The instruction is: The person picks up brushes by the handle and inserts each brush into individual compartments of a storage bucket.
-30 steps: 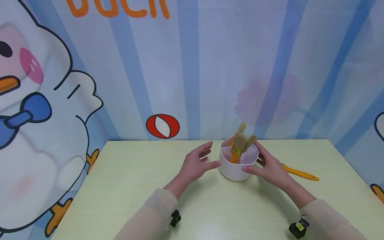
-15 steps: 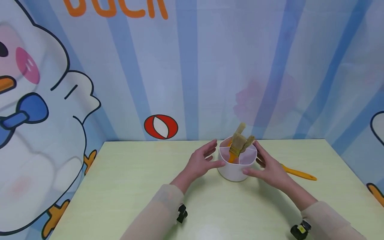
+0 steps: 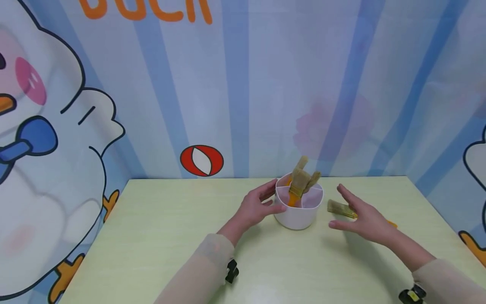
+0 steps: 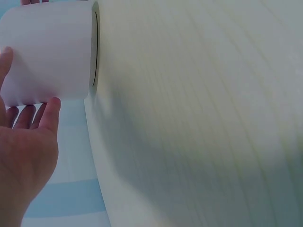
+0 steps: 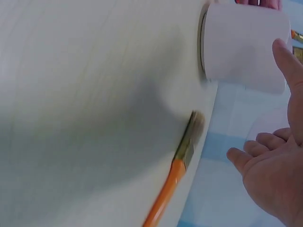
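A white round divided pen holder (image 3: pixel 298 218) stands upright near the table's back edge. Paintbrushes (image 3: pixel 301 179) with orange handles stand in it, bristles up. My left hand (image 3: pixel 253 207) holds its left side; in the left wrist view the thumb lies along the wall of the holder (image 4: pixel 52 52) and the fingers touch its side. To the right, my right hand (image 3: pixel 366 219) is spread, apart from the holder, with nothing in it. Behind and beneath that hand lies another paintbrush (image 3: pixel 341 210), part of its handle hidden; the right wrist view shows the brush's orange handle (image 5: pixel 163 198).
The pale wooden table (image 3: pixel 171 236) meets a striped blue cartoon backdrop (image 3: pixel 262 105) at its back edge. This backdrop also rises along both sides. Hand shadows fall on the tabletop.
My right hand has let go of the pen holder and moved right, uncovering the loose paintbrush's bristles. My left hand has moved right to the holder and taken hold of its left side.
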`<control>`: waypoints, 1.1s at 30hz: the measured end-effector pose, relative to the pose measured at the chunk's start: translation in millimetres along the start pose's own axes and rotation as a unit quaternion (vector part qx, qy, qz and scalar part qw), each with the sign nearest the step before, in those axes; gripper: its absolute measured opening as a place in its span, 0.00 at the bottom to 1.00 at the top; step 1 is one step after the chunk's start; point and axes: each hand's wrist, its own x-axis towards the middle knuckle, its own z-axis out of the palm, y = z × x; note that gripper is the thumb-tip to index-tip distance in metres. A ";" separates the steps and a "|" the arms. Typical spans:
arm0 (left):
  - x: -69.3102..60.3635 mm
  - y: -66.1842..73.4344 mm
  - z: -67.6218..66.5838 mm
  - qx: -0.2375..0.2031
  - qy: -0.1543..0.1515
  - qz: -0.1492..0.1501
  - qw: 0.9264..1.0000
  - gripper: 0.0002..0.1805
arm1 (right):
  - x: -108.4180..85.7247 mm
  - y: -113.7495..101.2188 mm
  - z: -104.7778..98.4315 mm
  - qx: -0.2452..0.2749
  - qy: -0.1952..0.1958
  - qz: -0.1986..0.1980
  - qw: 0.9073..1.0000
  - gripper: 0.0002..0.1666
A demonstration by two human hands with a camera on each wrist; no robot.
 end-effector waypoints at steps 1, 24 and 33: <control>0.5 -0.6 0.0 -0.003 -0.001 0.001 1.000 0.45 | -1.7 2.7 -4.8 -0.008 -0.004 0.002 1.000 0.67; -2.0 1.6 -0.4 -0.030 0.003 -0.006 1.000 0.44 | -3.0 48.2 -67.1 -0.161 -0.047 -0.022 0.986 0.57; -1.3 0.4 0.2 -0.023 0.002 -0.004 1.000 0.45 | -1.1 70.4 -59.0 -0.173 -0.047 -0.031 0.983 0.56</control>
